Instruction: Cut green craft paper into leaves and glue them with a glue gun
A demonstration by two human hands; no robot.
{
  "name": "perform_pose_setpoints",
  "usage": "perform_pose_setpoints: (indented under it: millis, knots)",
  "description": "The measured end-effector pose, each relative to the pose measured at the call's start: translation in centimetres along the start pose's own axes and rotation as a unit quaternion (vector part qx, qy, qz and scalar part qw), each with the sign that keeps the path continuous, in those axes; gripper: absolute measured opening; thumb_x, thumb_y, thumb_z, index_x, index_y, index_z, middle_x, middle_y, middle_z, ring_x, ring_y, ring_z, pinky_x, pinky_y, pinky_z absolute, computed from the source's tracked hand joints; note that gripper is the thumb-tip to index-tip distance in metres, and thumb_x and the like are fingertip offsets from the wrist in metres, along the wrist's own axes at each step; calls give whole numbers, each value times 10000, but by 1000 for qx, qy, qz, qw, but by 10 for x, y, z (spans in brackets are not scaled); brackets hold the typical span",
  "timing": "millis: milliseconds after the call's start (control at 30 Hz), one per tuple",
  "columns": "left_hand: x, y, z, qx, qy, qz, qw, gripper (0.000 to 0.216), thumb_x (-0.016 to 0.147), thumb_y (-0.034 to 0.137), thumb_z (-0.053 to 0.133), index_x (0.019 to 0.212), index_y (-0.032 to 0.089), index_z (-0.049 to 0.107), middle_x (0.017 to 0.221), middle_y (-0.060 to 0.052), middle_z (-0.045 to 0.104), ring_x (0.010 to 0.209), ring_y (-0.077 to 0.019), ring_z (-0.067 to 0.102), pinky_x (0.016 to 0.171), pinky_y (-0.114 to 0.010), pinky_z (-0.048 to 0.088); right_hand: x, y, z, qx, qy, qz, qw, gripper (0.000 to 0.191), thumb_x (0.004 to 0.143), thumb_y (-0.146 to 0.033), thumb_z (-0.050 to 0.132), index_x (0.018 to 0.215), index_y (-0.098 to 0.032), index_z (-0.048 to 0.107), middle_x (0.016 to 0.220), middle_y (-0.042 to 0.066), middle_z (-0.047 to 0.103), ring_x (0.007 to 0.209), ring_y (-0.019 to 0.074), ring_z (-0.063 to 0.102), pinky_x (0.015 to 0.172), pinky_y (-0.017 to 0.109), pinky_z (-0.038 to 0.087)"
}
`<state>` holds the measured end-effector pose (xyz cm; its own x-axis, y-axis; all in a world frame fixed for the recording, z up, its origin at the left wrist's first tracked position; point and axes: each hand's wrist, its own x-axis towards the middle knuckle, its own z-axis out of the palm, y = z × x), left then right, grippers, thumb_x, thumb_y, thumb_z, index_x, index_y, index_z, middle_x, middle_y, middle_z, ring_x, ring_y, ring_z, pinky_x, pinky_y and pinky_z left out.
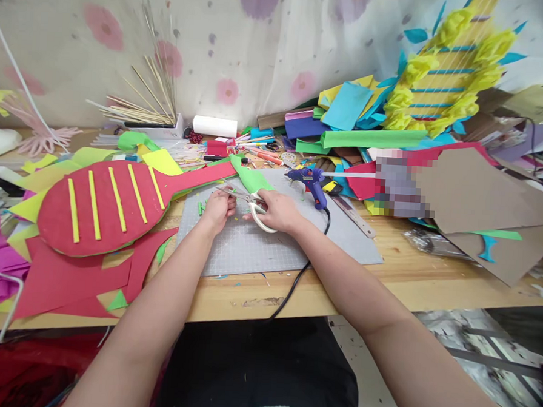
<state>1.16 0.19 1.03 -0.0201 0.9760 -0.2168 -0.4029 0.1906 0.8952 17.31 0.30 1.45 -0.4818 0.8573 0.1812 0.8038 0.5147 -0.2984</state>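
Observation:
My right hand [278,210] grips white-handled scissors [253,206] over a grey cutting mat [269,246]; the blades point left toward my left hand [217,210]. My left hand is closed in a pinch on something small by the blade tips, too small to name. A green foam strip [251,177] lies just behind the scissors. Small green snippets [201,207] are scattered on the mat beside my left hand.
A blue glue gun [309,181] with a black cord rests behind my right hand, a metal ruler [353,215] beside it. A red foam paddle shape with yellow stripes [102,207] lies left. Piles of coloured foam and cardboard [476,196] crowd the right.

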Motion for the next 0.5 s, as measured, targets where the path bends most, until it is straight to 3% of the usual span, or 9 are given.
perform_pose_setpoints:
  millis: [167, 367, 500]
  knots:
    - [1, 0, -1, 8, 3, -8, 1000, 275, 829, 114, 427, 583, 175, 320, 459, 87, 250, 342, -23, 200, 341, -140, 149, 1, 1, 0, -28, -2, 32, 999, 501, 800, -648, 400, 861, -184, 580, 802, 70, 663, 711, 183, 570, 561, 273, 218]
    - [0, 4, -2, 9, -20, -25, 999, 377, 867, 332, 464, 548, 166, 353, 439, 92, 208, 339, -22, 172, 321, -141, 145, 2, 7, 1, 4, 11, 72, 997, 457, 816, -624, 399, 833, -200, 568, 765, 49, 645, 672, 168, 541, 557, 271, 219]
    - [-2, 7, -2, 10, -51, -38, 998, 435, 856, 390, 474, 513, 170, 320, 432, 90, 193, 334, -22, 157, 306, -142, 120, 2, 10, 1, 67, 13, 30, 997, 425, 805, -605, 437, 863, -192, 520, 804, 37, 609, 686, 149, 505, 581, 250, 274]
